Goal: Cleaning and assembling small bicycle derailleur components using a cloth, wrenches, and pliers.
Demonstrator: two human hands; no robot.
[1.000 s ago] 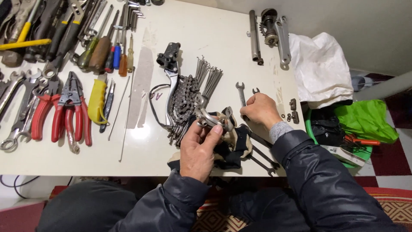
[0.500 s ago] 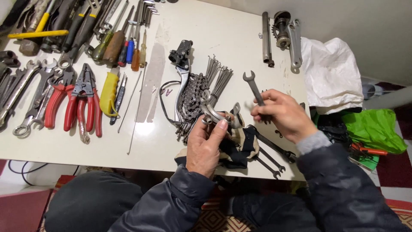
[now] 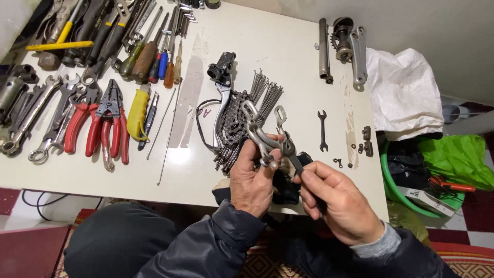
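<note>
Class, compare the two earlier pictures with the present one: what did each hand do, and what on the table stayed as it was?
The right hand took a small wrench off the table, lifted it, then brought it to the metal brake caliper held by the left hand. The left hand kept its grip on it throughout. One small spanner lies on the table; the red pliers, chain and spokes stayed put.

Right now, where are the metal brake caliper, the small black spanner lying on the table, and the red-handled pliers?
Metal brake caliper (image 3: 262,135), head view, on its silver arm.
Small black spanner (image 3: 322,131), head view, mid-shaft.
Red-handled pliers (image 3: 114,128), head view, on a red handle.
</note>
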